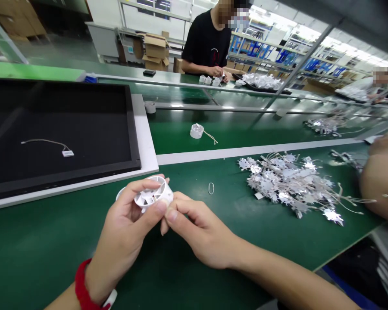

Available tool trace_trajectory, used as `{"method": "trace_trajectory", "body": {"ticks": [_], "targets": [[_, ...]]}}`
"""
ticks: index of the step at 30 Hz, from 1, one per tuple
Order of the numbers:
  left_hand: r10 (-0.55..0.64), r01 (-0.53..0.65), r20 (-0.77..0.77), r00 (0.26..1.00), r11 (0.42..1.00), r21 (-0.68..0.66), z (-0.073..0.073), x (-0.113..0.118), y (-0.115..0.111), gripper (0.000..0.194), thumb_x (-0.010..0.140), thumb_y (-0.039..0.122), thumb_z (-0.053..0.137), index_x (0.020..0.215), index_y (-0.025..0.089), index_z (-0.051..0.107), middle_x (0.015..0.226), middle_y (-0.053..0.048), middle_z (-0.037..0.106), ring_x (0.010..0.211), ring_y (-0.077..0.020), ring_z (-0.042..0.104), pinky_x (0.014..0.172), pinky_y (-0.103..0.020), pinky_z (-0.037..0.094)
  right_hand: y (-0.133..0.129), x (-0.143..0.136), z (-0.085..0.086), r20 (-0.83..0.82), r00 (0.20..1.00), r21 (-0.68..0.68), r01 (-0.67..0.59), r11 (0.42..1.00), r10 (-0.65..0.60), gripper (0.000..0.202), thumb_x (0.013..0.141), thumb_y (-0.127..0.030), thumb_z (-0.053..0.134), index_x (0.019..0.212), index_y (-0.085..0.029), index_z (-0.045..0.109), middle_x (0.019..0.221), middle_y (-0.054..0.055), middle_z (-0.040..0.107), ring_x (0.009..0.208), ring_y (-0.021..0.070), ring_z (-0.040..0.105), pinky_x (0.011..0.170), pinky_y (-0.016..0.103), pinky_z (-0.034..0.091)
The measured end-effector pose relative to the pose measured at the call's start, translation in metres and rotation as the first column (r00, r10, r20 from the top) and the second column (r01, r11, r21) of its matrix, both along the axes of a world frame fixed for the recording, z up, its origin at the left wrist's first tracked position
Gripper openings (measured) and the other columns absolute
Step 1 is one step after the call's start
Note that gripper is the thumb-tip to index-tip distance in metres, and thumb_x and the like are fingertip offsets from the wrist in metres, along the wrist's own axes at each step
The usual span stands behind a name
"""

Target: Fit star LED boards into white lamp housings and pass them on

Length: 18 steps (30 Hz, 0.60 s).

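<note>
My left hand [126,228] is wrapped round a round white plastic housing [161,189] with ribs inside, tilted so its open face shows. Thumb and fingers grip its rim. Against the housing's right side, my right hand [197,228] is closed in a pinch; what its fingertips hold, if anything, is hidden. Part of another white round edge [119,193] shows behind my left fingers. On the green table beyond my right hand lies a small pale oval ring [211,188]. To the right is a pile of silvery star-shaped plates with thin wires [284,178].
A black tray [93,116] at left holds a small white wired part [67,153]. Farther back stands a white round housing with wires [196,131]. A co-worker [203,43] handles small white parts across the bench. Another person's arm [381,176] is at the right edge.
</note>
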<state>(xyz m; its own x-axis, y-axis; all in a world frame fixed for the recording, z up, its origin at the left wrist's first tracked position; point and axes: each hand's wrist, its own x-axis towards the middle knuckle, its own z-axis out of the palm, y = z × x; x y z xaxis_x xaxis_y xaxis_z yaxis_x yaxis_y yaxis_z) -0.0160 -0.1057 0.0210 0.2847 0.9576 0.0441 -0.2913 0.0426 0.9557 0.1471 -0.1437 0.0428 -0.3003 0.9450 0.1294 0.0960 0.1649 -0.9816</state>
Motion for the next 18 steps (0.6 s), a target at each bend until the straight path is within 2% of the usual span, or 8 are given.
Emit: {"method": "trace_trajectory", "body": {"ticks": [3,7,11,14,16,18], "targets": [[0.010,-0.010,0.003,1.000,1.000,-0.004,0.0016,0.0014,0.0008,0.020,0.082,0.029,0.084,0.096,0.030,0.071,0.120,0.001,0.072,0.105,-0.0150,0.071,0.079,-0.013,0.058,-0.0015,-0.0009,0.0012,0.099,0.995,0.090,0.018,0.996,-0.027,0.026,0.102,-0.028,0.048,0.083,-0.019,0.063,0.093,0.003,0.064,0.089,0.0150,0.059,0.084,0.031,0.050],[0.038,-0.038,-0.010,0.999,0.998,0.046,0.0029,0.0026,0.0014,0.020,0.081,0.024,0.084,0.096,0.028,0.071,0.119,0.000,0.070,0.099,-0.0143,0.072,0.083,-0.016,0.058,-0.0026,0.0001,0.0011,0.266,0.952,0.181,0.107,0.978,-0.153,0.016,0.096,-0.027,0.060,0.083,-0.020,0.064,0.084,0.000,0.071,0.075,0.0139,0.063,0.074,0.029,0.049],[0.078,-0.071,-0.044,0.996,0.988,0.137,0.0033,0.0026,0.0014,0.018,0.082,0.020,0.082,0.095,0.028,0.070,0.116,0.000,0.066,0.095,-0.0122,0.071,0.083,-0.016,0.057,-0.0022,0.0030,-0.0039,0.368,0.877,0.367,0.170,0.915,-0.310,0.006,0.094,-0.026,0.064,0.094,-0.021,0.067,0.085,0.000,0.076,0.072,0.0153,0.067,0.071,0.029,0.048],[0.088,-0.071,-0.090,0.992,0.981,0.180,0.0039,0.0025,-0.0003,0.019,0.082,0.018,0.081,0.095,0.028,0.071,0.122,0.000,0.063,0.105,-0.0137,0.069,0.087,-0.016,0.056,-0.0028,0.0038,-0.0066,0.380,0.848,0.498,0.150,0.854,-0.370,0.011,0.095,-0.022,0.059,0.094,-0.019,0.070,0.074,0.000,0.072,0.063,0.0144,0.062,0.063,0.028,0.044],[0.082,-0.061,-0.101,0.991,0.978,0.198,0.0045,0.0028,-0.0023,0.020,0.082,0.018,0.081,0.096,0.029,0.071,0.123,0.000,0.062,0.110,-0.0143,0.067,0.089,-0.016,0.054,-0.0035,0.0035,-0.0050,0.364,0.857,0.494,0.154,0.856,-0.365,0.014,0.094,-0.020,0.057,0.091,-0.018,0.071,0.068,0.000,0.068,0.059,0.0136,0.057,0.059,0.027,0.041],[0.074,-0.055,-0.089,0.993,0.978,0.203,0.0054,0.0032,-0.0042,0.020,0.081,0.019,0.082,0.095,0.030,0.071,0.122,0.000,0.062,0.111,-0.0146,0.066,0.089,-0.016,0.054,-0.0032,0.0032,-0.0015,0.291,0.916,0.335,0.174,0.926,-0.277,0.016,0.094,-0.019,0.057,0.086,-0.017,0.071,0.070,0.001,0.069,0.061,0.0132,0.057,0.059,0.026,0.042]]}}
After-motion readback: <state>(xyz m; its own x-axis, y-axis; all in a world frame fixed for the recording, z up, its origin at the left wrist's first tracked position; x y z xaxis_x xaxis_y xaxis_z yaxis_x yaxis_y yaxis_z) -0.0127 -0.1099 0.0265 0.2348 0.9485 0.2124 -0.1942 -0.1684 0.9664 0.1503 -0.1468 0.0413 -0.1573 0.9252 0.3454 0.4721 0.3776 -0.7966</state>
